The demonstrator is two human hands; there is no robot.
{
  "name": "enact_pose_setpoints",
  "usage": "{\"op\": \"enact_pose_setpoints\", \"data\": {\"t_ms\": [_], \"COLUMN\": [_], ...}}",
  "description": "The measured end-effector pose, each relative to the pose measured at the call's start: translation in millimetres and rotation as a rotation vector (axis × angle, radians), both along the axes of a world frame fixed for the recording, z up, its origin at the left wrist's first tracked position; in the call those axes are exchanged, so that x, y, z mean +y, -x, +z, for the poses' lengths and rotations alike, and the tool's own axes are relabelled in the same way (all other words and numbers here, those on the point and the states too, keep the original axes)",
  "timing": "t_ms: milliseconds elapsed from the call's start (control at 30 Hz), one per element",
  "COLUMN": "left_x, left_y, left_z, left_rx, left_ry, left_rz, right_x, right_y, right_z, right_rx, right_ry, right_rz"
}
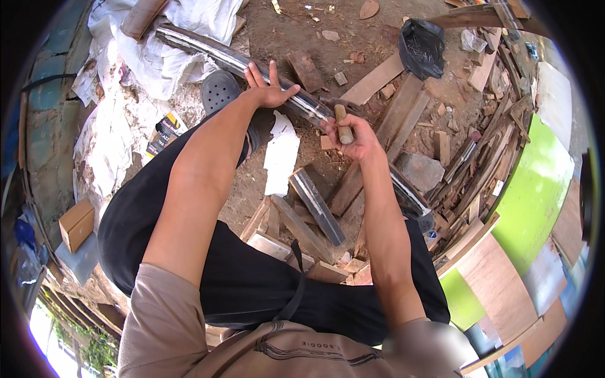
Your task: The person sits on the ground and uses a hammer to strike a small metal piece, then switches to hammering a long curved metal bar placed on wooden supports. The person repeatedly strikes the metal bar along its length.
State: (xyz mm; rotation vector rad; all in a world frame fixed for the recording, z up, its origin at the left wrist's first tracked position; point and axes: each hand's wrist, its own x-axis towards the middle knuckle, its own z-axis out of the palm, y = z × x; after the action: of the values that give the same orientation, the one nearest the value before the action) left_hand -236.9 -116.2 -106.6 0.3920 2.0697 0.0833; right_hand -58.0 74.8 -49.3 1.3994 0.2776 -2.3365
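A long dark beam [205,47] with a whitish stripe along it lies slantwise from the upper left down toward my right hand. My left hand [270,94] rests against the beam with its fingers spread, gripping nothing. My right hand [358,140] is closed around a short, thick wooden handle [343,126] at the beam's near end. A dark part shows beside the handle's top, but its kind is unclear. Below, a shorter dark piece [317,206] with a similar white stripe lies on the scrap wood. A torn white sheet [282,154] is on the ground between my arms.
Wooden planks [403,113] and a brown block [305,70] lie ahead. A black plastic bag [421,49] is at the far right, near piled wood strips [488,160]. Bright green board [529,189] stands at right. White sacking [126,75] and a cardboard box [77,225] are at left.
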Motion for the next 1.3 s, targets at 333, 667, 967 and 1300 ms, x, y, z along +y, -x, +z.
{"op": "enact_pose_setpoints", "data": {"t_ms": [333, 667, 967, 1300], "left_x": [2, 5, 6, 6], "left_y": [2, 1, 3, 1], "left_z": [-4, -2, 1, -5], "left_rx": [0.013, 0.027, 0.014, 0.052], "left_ry": [0.016, 0.017, 0.048, 0.112], "left_rz": [-0.025, -0.012, 0.002, 0.005], "right_x": [-18, -52, -56, -58], "right_y": [5, -48, -58, -60], "right_z": [-8, 27, 35, 42], "right_rx": [-0.082, 0.076, 0.060, 0.063], "right_ry": [-0.784, -1.092, -1.122, -1.101], "right_rz": [0.467, 0.589, 0.426, 0.360]}}
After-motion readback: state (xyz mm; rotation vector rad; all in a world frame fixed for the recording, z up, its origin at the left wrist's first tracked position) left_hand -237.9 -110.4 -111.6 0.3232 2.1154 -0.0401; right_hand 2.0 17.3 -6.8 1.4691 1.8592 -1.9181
